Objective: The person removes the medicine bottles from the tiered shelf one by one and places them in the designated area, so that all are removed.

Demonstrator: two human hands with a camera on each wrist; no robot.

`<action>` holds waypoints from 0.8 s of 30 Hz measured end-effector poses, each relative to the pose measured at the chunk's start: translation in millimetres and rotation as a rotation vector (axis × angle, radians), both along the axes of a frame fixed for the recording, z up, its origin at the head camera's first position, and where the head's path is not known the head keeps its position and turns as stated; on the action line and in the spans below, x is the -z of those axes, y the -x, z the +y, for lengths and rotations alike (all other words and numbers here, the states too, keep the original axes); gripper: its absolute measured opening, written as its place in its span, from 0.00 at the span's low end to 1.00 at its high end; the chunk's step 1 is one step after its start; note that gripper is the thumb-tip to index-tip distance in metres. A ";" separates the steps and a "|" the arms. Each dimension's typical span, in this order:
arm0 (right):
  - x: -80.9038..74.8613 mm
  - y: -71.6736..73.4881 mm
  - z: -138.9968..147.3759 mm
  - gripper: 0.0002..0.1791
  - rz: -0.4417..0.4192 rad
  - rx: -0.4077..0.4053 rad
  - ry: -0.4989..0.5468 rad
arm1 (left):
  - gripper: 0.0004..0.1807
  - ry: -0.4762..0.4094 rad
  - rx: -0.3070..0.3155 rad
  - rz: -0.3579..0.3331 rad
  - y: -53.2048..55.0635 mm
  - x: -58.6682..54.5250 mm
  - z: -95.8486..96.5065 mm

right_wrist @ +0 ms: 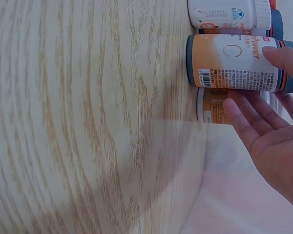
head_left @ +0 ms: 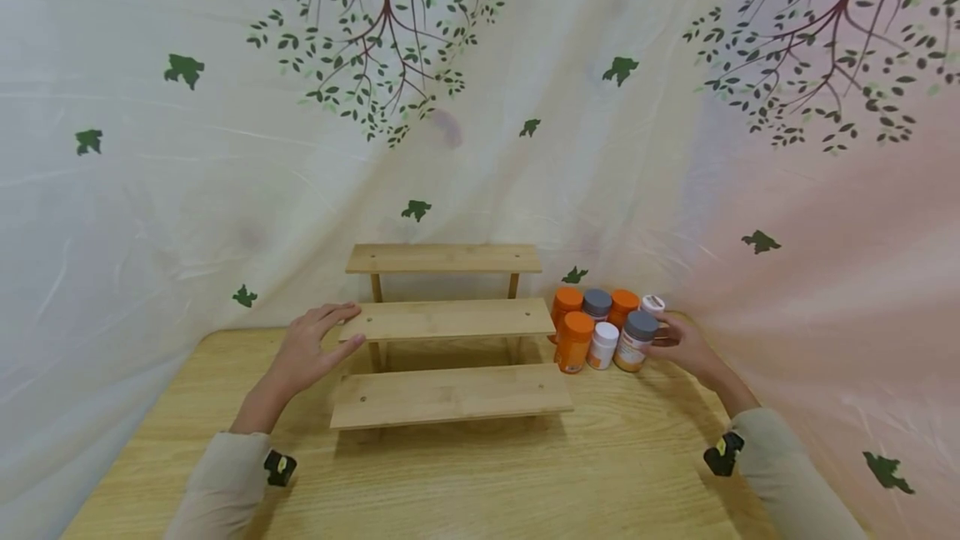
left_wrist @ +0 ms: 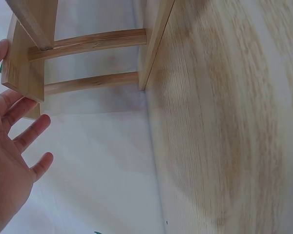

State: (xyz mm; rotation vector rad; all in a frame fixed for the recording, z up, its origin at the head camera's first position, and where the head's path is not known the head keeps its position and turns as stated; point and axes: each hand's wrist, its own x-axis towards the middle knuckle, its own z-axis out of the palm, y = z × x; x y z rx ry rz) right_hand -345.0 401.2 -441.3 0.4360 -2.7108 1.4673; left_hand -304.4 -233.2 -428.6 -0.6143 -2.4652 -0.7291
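A three-step wooden display shelf (head_left: 450,319) stands on the table. At the left end of its middle board, my left hand (head_left: 307,348) grips the board, thumb at the front edge and fingers at the back. In the left wrist view, two fingers of the left hand (left_wrist: 10,146) stick out past the board. To the right of the shelf, my right hand (head_left: 686,348) holds a grey-lidded supplement bottle (head_left: 633,348) by its upper part. The right wrist view shows the thumb on the label of this bottle (right_wrist: 234,63) and the other fingers on its far side.
Orange bottles (head_left: 574,344), a white-lidded bottle (head_left: 603,346) and another grey-lidded bottle (head_left: 597,303) stand packed beside the held one. Behind it is a small white-capped bottle (head_left: 652,304). A leaf-printed curtain (head_left: 480,173) hangs close behind the wooden table (head_left: 450,490).
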 end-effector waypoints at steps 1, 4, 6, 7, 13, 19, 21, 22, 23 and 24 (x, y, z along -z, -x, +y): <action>-0.7 0.5 -0.3 0.38 -0.002 0.001 0.000 | 0.28 -0.001 0.000 0.000 0.3 -0.4 -0.2; -3.4 2.2 -1.4 0.38 -0.005 0.006 -0.003 | 0.28 0.000 -0.003 -0.001 2.6 -1.8 -1.1; -4.9 3.2 -1.7 0.37 -0.002 0.007 -0.013 | 0.28 0.000 -0.003 0.004 4.2 -2.6 -1.4; -5.3 3.5 -1.6 0.37 -0.003 0.008 -0.013 | 0.28 0.001 -0.004 -0.001 5.0 -2.6 -1.6; -9.1 1.7 -0.6 0.39 -0.004 0.028 -0.049 | 0.28 0.027 -0.012 -0.027 7.5 -2.8 -2.2; -23.0 -1.6 -4.4 0.39 0.043 0.055 -0.089 | 0.29 0.069 -0.027 -0.089 5.0 -5.1 -1.6; -29.6 -0.9 -7.6 0.38 0.047 0.058 -0.086 | 0.29 0.088 -0.036 -0.118 4.4 -6.3 -1.8; -33.0 -0.4 -9.7 0.38 0.046 0.062 -0.086 | 0.30 0.096 -0.037 -0.131 4.3 -7.1 -2.1; -36.4 0.4 -11.9 0.38 0.047 0.064 -0.088 | 0.30 0.101 -0.037 -0.143 4.3 -8.2 -2.3; -39.9 1.3 -14.4 0.38 0.047 0.065 -0.084 | 0.30 0.108 -0.036 -0.149 4.9 -9.5 -2.5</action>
